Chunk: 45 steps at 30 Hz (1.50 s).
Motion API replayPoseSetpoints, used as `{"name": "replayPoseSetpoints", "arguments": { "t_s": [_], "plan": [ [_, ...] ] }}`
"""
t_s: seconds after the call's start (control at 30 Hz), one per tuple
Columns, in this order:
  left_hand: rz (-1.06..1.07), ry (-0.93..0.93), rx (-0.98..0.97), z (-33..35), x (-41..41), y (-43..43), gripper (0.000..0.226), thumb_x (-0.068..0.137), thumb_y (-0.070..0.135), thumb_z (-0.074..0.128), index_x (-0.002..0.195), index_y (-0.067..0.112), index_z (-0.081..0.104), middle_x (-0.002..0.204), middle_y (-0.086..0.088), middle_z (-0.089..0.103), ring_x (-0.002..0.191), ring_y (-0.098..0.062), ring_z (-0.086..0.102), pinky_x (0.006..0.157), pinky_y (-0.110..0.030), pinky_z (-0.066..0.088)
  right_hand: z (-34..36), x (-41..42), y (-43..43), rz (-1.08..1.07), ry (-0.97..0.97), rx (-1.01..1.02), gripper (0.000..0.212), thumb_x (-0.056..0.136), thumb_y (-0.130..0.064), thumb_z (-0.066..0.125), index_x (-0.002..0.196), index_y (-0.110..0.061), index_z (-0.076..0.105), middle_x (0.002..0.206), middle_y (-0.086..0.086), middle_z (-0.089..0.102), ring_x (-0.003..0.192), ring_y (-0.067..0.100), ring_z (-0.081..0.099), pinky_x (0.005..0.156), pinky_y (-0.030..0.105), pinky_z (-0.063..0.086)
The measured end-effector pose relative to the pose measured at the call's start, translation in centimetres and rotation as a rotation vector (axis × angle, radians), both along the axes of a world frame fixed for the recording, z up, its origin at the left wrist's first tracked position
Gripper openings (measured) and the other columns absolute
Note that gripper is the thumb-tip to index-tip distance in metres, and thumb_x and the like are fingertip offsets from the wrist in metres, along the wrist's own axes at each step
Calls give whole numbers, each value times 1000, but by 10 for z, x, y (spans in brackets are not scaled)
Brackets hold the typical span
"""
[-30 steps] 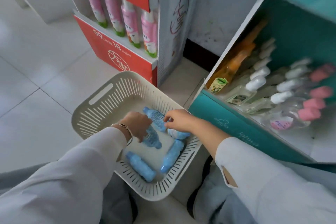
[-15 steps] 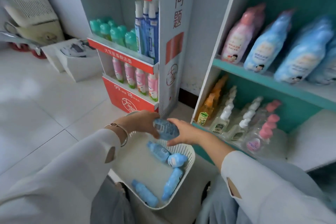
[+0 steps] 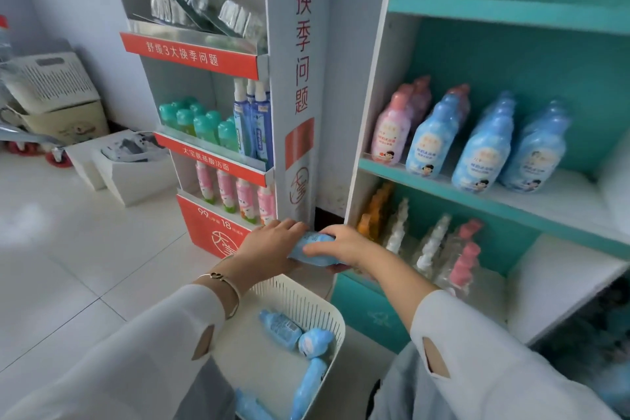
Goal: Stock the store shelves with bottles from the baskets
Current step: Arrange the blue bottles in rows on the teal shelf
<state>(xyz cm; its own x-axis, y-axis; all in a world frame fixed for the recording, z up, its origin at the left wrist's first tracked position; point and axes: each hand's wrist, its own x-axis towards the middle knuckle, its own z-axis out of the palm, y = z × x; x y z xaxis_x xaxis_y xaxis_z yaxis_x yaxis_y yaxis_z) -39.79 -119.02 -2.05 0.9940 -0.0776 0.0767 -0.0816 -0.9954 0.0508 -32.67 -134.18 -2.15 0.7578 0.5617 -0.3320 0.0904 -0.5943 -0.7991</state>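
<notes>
A light blue bottle (image 3: 312, 251) lies sideways between both my hands, lifted above the basket. My left hand (image 3: 269, 247) grips its left end and my right hand (image 3: 344, 245) wraps its right end. Below them the cream slatted basket (image 3: 306, 300) stands on the floor with several more blue bottles (image 3: 283, 329) lying in it. To the right is the teal shelf unit (image 3: 477, 196); its middle shelf carries a pink bottle (image 3: 390, 131) and a row of matching blue bottles (image 3: 480, 150).
The lower teal shelf holds orange, white-capped and pink-capped pump bottles (image 3: 433, 242). A red and white cardboard display stand (image 3: 218, 160) with small bottles is left of the teal unit. White boxes (image 3: 126, 164) and stacked crates (image 3: 51, 92) sit on the tiled floor at far left.
Both hands picked one blue bottle out of the basket and raised it toward the shelf unit. My view tilted up, so higher shelves now show.
</notes>
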Motion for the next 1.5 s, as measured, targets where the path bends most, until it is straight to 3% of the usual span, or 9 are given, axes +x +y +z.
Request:
{"name": "replayPoseSetpoints", "arguments": {
  "t_s": [0.13, 0.3, 0.4, 0.63, 0.7, 0.8, 0.9, 1.17, 1.5],
  "plan": [
    [122, -31, -372, 19, 5, -13, 55, 79, 29, 69, 127, 21, 44, 121, -1, 56, 104, -20, 57, 86, -34, 49, 27, 11, -20, -311, 120, 251, 71, 80, -69, 51, 127, -16, 56, 121, 9, 60, 110, 27, 58, 97, 48, 48],
    [184, -98, -818, 52, 11, -47, 45, 79, 30, 71, 117, 18, 50, 96, 2, 58, 81, -14, 59, 64, -21, 48, 48, 18, -48, -469, 191, 591, 55, 94, -61, 31, 114, -18, 60, 103, 9, 68, 90, 23, 65, 73, 34, 52],
    [171, -124, -1048, 72, 14, -74, 32, 85, 36, 63, 108, 19, 48, 90, 2, 59, 70, -9, 63, 49, -17, 51, 58, 18, -59, -385, 146, 637, 47, 91, -58, 45, 120, -23, 57, 111, 7, 67, 102, 24, 64, 83, 39, 54],
    [112, -225, -1308, 98, 28, -138, 29, 89, 41, 54, 107, 18, 51, 97, -7, 64, 79, -17, 67, 57, -27, 57, 92, 16, -111, -289, 156, 822, 61, 69, -41, 72, 123, -17, 57, 117, 12, 65, 106, 29, 64, 87, 45, 54],
    [38, -219, -1294, 103, 33, -158, 29, 91, 40, 50, 111, 19, 49, 99, -3, 62, 81, -14, 65, 59, -22, 56, 101, 20, -135, -305, 112, 825, 41, 80, -31, 68, 118, -15, 59, 112, 10, 67, 104, 27, 64, 86, 42, 54],
    [-93, -197, -1147, 112, 47, -190, 29, 95, 35, 47, 119, 20, 45, 110, -2, 57, 103, -20, 59, 86, -34, 51, 113, 26, -173, -378, -39, 801, 24, 86, -19, 65, 109, -18, 60, 109, 7, 67, 101, 24, 64, 89, 42, 53],
    [-170, -189, -877, 121, 64, -219, 53, 94, 16, 50, 142, 11, 29, 137, -7, 40, 129, -21, 39, 107, -30, 30, 118, 35, -205, -489, -201, 772, 20, 84, -11, 67, 100, -21, 59, 99, 1, 67, 96, 23, 64, 86, 40, 54],
    [-269, 39, -720, 134, 90, -285, 70, 90, -4, 38, 149, 10, 4, 155, -7, 16, 140, -23, 24, 113, -31, 26, 111, 68, -258, -779, -591, 495, 59, 72, -27, 81, 121, -13, 50, 103, 0, 63, 92, 18, 62, 83, 33, 51],
    [-155, 88, -713, 116, 112, -294, 67, 90, 2, 46, 148, 9, 12, 149, -8, 26, 134, -25, 32, 106, -32, 33, 100, 98, -261, -679, -573, 173, 65, 74, -35, 78, 126, -11, 48, 118, 9, 62, 103, 27, 60, 78, 29, 45]
  ]
}}
